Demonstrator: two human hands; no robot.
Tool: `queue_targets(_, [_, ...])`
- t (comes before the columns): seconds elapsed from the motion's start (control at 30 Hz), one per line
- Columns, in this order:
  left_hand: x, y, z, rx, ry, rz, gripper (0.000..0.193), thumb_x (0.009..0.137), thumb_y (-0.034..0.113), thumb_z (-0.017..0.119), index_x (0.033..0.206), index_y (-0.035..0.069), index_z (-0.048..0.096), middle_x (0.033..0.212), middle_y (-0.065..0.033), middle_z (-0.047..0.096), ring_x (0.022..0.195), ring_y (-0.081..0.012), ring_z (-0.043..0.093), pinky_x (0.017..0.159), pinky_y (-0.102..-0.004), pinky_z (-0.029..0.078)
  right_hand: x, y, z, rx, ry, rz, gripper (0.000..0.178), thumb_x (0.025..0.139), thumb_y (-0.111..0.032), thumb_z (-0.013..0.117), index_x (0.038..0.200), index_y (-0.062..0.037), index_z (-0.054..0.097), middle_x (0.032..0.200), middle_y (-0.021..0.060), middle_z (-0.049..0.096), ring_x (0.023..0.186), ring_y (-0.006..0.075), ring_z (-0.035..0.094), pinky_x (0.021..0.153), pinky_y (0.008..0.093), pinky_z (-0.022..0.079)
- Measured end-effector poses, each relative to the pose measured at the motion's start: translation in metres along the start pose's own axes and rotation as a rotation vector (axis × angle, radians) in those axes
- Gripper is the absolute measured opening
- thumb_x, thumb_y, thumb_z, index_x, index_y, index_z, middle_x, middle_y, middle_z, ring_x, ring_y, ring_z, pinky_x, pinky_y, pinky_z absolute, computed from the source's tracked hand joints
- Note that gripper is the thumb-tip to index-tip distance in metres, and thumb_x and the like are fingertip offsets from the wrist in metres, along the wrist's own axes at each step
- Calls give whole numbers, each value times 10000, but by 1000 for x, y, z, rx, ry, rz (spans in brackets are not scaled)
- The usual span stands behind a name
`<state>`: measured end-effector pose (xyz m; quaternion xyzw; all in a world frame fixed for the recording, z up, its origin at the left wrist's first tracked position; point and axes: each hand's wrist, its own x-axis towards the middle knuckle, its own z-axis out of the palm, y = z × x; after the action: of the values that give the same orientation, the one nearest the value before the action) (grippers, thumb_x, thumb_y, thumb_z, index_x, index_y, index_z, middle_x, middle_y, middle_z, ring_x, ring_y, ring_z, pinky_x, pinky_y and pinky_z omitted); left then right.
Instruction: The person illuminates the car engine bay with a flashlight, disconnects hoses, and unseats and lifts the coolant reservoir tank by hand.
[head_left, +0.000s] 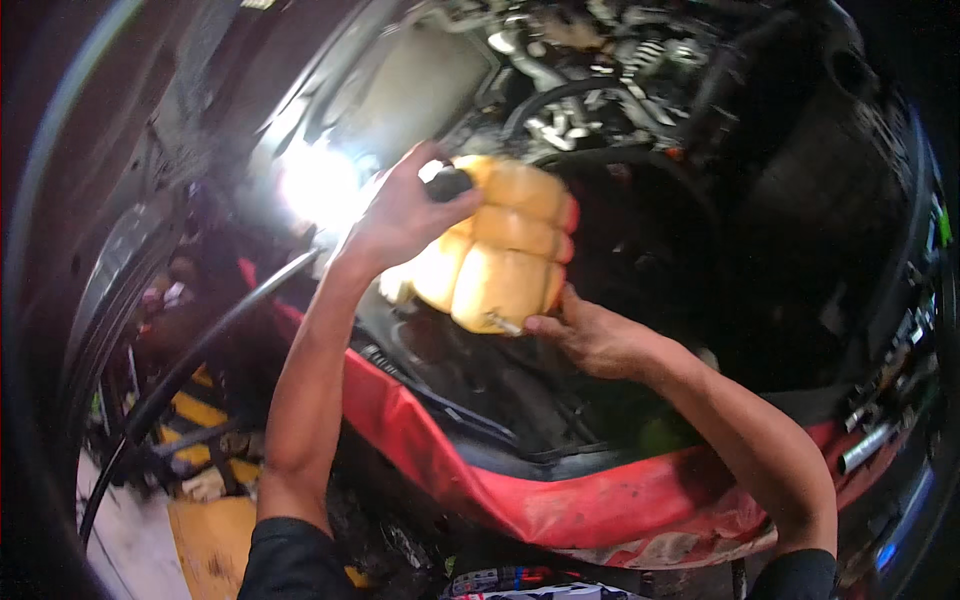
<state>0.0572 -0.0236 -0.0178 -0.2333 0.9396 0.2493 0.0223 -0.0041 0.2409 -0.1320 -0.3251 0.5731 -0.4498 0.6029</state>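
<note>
Apparently mid-handling: yellow tank [510, 280] up in both hands, over the open engine bay, between the engine parts [560, 105] and the red cover [600, 505] along the near edge. Left grip [405, 215] was closed about its upper left corner, at the black cap [448, 184]; right grip [590, 335] pinched the lower right corner, beside a small pale spout [505, 323].

Progress, by my judgement: tank in hand, no hose or fastener seen on it, so that much looked done. Left over: it was neither seated nor set down. Whether it was on its way out or in, one view could not settle.

Poorly seen: glare from the lamp [320, 185] bleached the tank's left side. My left fingers partly hid the cap; could not tell how tightly it sat. Far face and contents out of sight. Beneath and right of the tank the bay was too dark to find a bracket or any contact. Engine parts blurred; both sleeves [290, 560] cut off at the lower edge.
</note>
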Motion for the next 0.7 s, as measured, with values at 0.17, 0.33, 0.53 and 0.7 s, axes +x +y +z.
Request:
queue_targets(0.17, [8, -10, -12, 34, -81, -72, 639, 897, 472, 822, 1309, 17, 646, 981, -208, 756, 920, -277, 737, 857, -430, 560, 16, -18, 6, -34, -108, 148, 867, 1096, -490, 606, 1583, 124, 234, 1421, 330, 621, 1360, 397, 608, 1135, 419, 456])
queue_targets(0.33, [9, -8, -16, 53, -93, -89, 663, 885, 517, 837, 1289, 24, 657, 927, -191, 752, 857, -267, 730, 813, -427, 558, 7, -22, 17, 0, -67, 272, 894, 1093, -493, 608, 1596, 130, 210, 1432, 335, 611, 1379, 411, 596, 1156, 431, 446])
queue_targets(0.53, [5, -17, -13, -34, -115, -62, 692, 860, 556, 882, 1236, 13, 675, 839, -125, 736, 769, -179, 697, 706, -375, 548, 5, -21, 24, 57, 3, 143, 830, 1081, -439, 655, 1608, 77, 275, 1429, 312, 627, 1360, 365, 613, 1152, 415, 446])
queue_targets(0.7, [8, -26, -10, 26, -111, -61, 715, 861, 612, 861, 1169, -19, 723, 816, -119, 717, 769, -181, 700, 700, -366, 545, -6, -20, 14, 140, 39, 75, 712, 1076, -369, 689, 1538, 93, 406, 1382, 282, 671, 1326, 325, 638, 1144, 408, 455])
